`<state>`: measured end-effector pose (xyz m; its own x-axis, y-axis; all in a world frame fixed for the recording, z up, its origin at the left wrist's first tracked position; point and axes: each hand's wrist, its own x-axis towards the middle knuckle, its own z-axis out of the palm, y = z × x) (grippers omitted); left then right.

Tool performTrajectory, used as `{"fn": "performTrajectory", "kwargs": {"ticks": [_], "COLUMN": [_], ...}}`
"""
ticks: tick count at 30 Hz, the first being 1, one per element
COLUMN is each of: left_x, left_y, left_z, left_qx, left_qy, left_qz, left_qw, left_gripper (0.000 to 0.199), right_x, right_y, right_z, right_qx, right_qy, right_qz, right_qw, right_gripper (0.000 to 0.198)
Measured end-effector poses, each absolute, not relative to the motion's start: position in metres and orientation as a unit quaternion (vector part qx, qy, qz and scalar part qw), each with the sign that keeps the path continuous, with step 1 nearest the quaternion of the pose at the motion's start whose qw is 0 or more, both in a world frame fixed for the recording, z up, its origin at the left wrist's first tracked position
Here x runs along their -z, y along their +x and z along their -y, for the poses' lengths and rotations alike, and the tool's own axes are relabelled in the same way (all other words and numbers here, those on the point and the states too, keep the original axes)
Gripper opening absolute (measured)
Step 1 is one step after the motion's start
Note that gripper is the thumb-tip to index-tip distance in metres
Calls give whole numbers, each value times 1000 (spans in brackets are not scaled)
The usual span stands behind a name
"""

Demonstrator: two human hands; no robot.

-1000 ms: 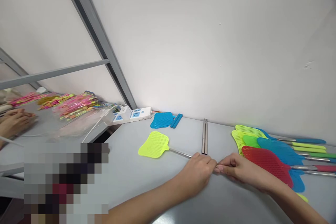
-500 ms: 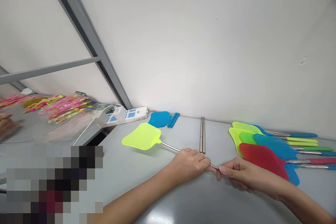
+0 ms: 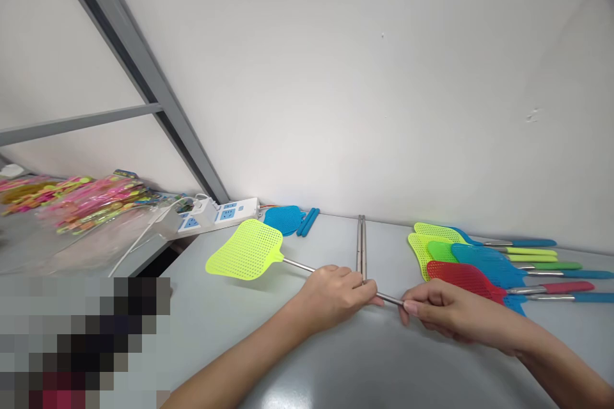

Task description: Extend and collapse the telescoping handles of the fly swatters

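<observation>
A yellow-green fly swatter (image 3: 247,249) with a thin metal rod is held above the grey table. My left hand (image 3: 333,297) is wrapped round the middle of its rod. At the rod's right end, my right hand (image 3: 448,310) pinches the metal between thumb and fingers; no coloured grip shows there. Beyond my left hand lie two metal tubes (image 3: 361,246) side by side. Farther back are a blue swatter head (image 3: 284,220) and two blue handle grips (image 3: 307,222).
Several swatters with coloured handles lie overlapping at the right, a red swatter (image 3: 463,278) among them. A white power strip (image 3: 240,209) sits at the table's back left corner. Pink and yellow bagged goods (image 3: 96,201) lie on another table. A grey metal frame (image 3: 163,89) stands against the wall.
The view has shifted slightly right. My hands have moved a little apart along the rod, so more bare metal shows between them. The person's hand at far left has gone from view.
</observation>
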<state>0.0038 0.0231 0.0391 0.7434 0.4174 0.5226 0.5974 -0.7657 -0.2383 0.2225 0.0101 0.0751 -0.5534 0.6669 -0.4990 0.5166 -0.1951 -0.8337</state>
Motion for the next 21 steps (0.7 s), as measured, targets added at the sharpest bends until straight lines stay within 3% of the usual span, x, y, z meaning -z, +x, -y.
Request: {"fn": "performTrajectory", "kwargs": {"ticks": [7, 21], "left_x": [-45, -50], "left_y": [0, 0], "left_z": [-28, -40], "left_qx": [237, 267], "left_qy": [-902, -889], "left_qz": [303, 304], "left_qw": [196, 215], "left_gripper": [35, 43], "right_x": [-60, -69], "right_y": [227, 236], "right_z": [-19, -26], "right_qx": [-568, -580], "right_qy": [-498, -455], "right_qz": [654, 673], "right_qw": [50, 64], "right_gripper": [47, 39]}}
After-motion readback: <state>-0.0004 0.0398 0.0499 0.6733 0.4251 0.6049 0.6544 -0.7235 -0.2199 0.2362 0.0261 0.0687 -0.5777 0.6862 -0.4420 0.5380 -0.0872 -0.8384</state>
